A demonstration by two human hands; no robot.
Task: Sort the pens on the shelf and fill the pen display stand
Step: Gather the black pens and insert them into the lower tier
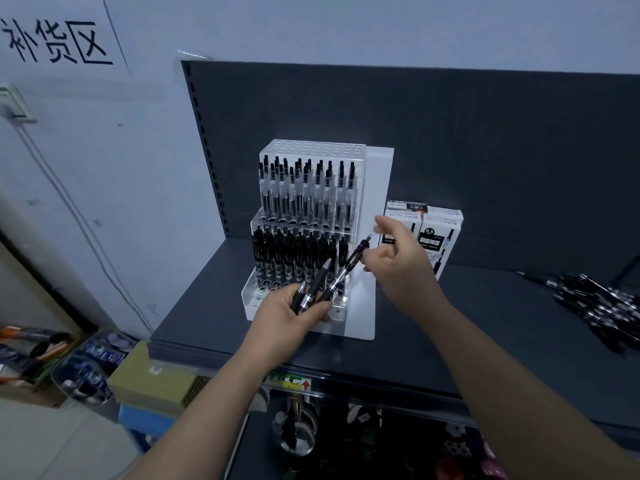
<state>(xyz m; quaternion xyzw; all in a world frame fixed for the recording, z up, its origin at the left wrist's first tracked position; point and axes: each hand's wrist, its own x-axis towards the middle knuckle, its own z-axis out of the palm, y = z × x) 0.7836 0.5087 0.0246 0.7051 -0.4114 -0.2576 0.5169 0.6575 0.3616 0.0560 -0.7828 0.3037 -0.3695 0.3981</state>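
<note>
A clear tiered pen display stand [367, 299] with a white side panel stands on the dark shelf [194, 317]. Its upper tier holds several clear-barrelled pens [308, 192], and the middle tier holds several black pens [294, 258]. The front row shows empty holes. My left hand [287, 313] grips three black pens [322, 278] fanned upward in front of the stand. My right hand [398, 265] hovers at the top end of the rightmost held pen [353, 259], fingers loosely spread. I cannot tell whether the thumb touches it. A pile of loose black pens [602, 306] lies at the far right of the shelf.
Two white pen boxes [440, 237] stand right of the stand, behind my right hand. Below the shelf edge, a lower shelf holds dark items [298, 431]. On the floor at left are plastic bins [86, 372] and a cardboard box [152, 375].
</note>
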